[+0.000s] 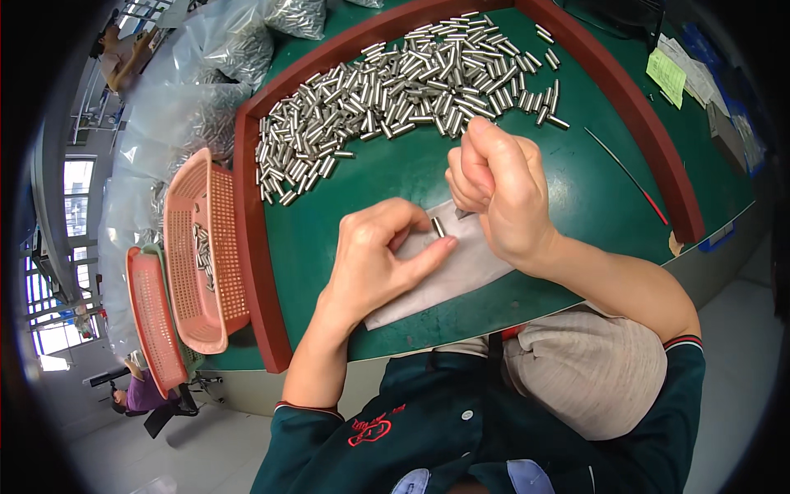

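My left hand (383, 251) pinches a short shiny metal pin (438, 226) between thumb and forefinger, above a pale cloth (469, 262) spread on the green table. Close to its right, my right hand (506, 185) is closed in a fist. A small dark tip (463, 213) shows below this fist, but what the fingers hold is hidden. Beyond both hands lies a large heap of similar metal pins (395, 90), with some loose ones scattered at its right end.
A dark red wooden frame (265, 305) borders the work area. Left of it stand an orange basket (234, 280) with some pins and a red basket (152, 321). Bags of metal parts (239, 49) lie beyond. A thin red-handled tool (634, 179) and papers (666, 78) lie right.
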The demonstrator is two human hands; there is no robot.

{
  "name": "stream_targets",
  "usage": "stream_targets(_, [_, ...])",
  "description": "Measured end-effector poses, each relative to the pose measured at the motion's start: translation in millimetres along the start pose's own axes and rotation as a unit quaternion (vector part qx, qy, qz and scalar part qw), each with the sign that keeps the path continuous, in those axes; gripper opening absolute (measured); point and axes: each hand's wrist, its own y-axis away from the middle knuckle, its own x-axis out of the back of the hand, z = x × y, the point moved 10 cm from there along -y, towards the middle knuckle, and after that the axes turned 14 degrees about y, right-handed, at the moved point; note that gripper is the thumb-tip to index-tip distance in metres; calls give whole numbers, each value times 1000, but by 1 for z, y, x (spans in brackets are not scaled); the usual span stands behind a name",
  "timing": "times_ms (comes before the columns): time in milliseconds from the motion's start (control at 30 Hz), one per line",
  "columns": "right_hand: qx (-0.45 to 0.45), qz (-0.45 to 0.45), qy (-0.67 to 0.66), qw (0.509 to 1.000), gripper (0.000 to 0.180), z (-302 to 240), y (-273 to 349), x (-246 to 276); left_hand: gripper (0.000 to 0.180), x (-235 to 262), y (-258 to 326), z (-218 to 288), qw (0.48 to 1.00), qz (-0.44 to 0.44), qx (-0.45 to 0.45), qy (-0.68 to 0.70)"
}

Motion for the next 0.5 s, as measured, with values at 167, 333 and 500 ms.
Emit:
stream_targets(167, [-2,-7,1,1000,42,1,0,0,19,-9,0,-4,999,22,10,-48])
stream_targets(333, [-47,16,-72,996,42,2,-2,9,14,-15,3,-10,999,8,36,-9])
stream_targets(500, [-50,-1,-39,998,42,-2,-1,7,10,-17,3,-9,999,12,26,22])
